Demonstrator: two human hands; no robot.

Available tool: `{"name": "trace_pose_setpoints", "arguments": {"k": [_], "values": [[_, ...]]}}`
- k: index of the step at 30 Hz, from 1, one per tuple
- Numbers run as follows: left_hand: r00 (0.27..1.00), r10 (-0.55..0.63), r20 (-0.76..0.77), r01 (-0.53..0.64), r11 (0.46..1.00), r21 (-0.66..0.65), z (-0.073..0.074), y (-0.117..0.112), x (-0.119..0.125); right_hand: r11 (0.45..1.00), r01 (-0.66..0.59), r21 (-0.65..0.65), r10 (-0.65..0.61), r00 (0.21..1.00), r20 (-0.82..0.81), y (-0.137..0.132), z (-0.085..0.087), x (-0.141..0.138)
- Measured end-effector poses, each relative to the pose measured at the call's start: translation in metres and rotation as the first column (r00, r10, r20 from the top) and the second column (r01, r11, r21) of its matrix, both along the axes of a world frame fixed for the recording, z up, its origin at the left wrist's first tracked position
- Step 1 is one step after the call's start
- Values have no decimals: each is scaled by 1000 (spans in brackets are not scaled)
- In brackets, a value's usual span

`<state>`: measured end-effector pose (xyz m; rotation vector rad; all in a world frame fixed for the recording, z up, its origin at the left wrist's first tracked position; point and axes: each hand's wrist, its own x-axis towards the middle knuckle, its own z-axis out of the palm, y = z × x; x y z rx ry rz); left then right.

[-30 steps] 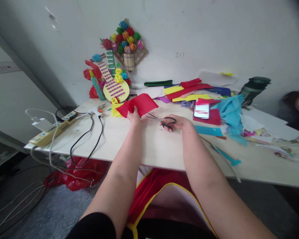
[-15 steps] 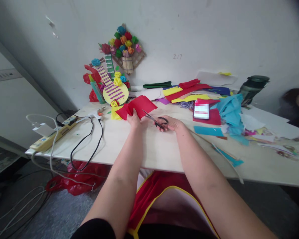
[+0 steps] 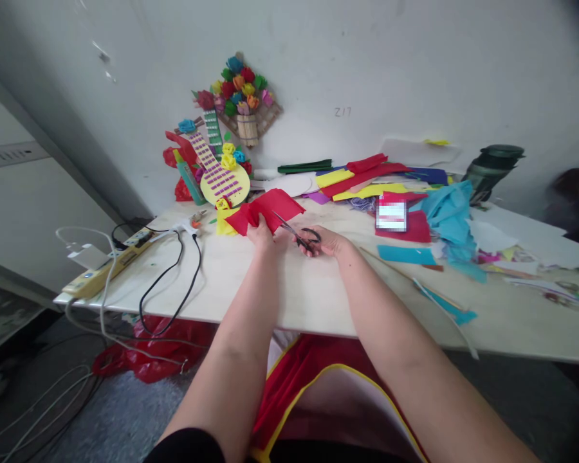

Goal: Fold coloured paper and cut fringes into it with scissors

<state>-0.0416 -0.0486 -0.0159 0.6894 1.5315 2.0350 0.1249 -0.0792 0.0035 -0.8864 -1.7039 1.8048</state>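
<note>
A piece of red crepe paper (image 3: 282,204) is pinched in my left hand (image 3: 260,232), held above the table (image 3: 309,296). My right hand (image 3: 322,243) grips a pair of scissors (image 3: 289,227) by the black handles, and the blades point up and left at the lower edge of the paper. Whether the blades touch the paper I cannot tell. Behind my left hand lies yellow crepe paper (image 3: 222,222), next to a guitar-shaped craft (image 3: 222,186) decorated with paper flowers.
A power strip (image 3: 107,265) with cables and a glue gun (image 3: 189,226) lie at the left. Coloured paper strips (image 3: 367,180), blue crepe paper (image 3: 446,215) and a dark green bottle (image 3: 493,168) are at the back right. A thin stick (image 3: 390,267) lies right of my right hand.
The view has shifted slightly. My right hand and the scissors have come a little closer to the red paper. Both hands keep their hold.
</note>
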Motion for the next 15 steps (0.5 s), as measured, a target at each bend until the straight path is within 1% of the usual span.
{"name": "trace_pose_setpoints", "arguments": {"k": [4,9,15], "values": [[997,2,74,0,1000,-29,2,0,-1,1000,22,-1,-22,1000,10,-2,2,-2],[998,24,49,-21,998,-66,6,-4,1,999,25,-30,-25,1000,9,-4,4,-5],[999,35,34,-33,998,-49,4,-2,1,999,38,-39,-38,999,-8,-4,4,-7]]}}
